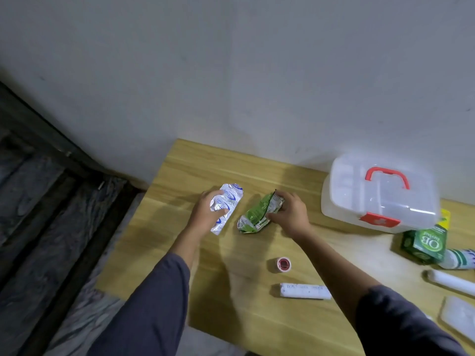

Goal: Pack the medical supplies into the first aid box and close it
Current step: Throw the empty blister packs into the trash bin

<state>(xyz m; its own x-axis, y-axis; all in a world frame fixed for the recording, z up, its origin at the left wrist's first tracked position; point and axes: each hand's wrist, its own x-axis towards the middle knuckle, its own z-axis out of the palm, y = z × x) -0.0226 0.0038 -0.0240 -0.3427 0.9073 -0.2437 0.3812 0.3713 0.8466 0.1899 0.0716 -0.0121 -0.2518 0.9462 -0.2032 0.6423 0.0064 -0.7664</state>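
My left hand (205,214) grips a silver blister strip with blue print (228,201) just above the wooden table (180,176). My right hand (290,214) holds a crumpled green and silver blister strip (257,214) that rests on the table beside it. The translucent first aid box (380,194), with a red handle and red latch, stands shut at the right. In front of my right arm lie a small red tape roll (283,264) and a white bandage roll (304,291).
A green box (424,244), a green-and-white bottle (460,258), a white tube (452,281) and a clear plastic piece (460,317) lie at the right edge. A grey wall runs behind the table. Dark patterned floor lies left of the table edge.
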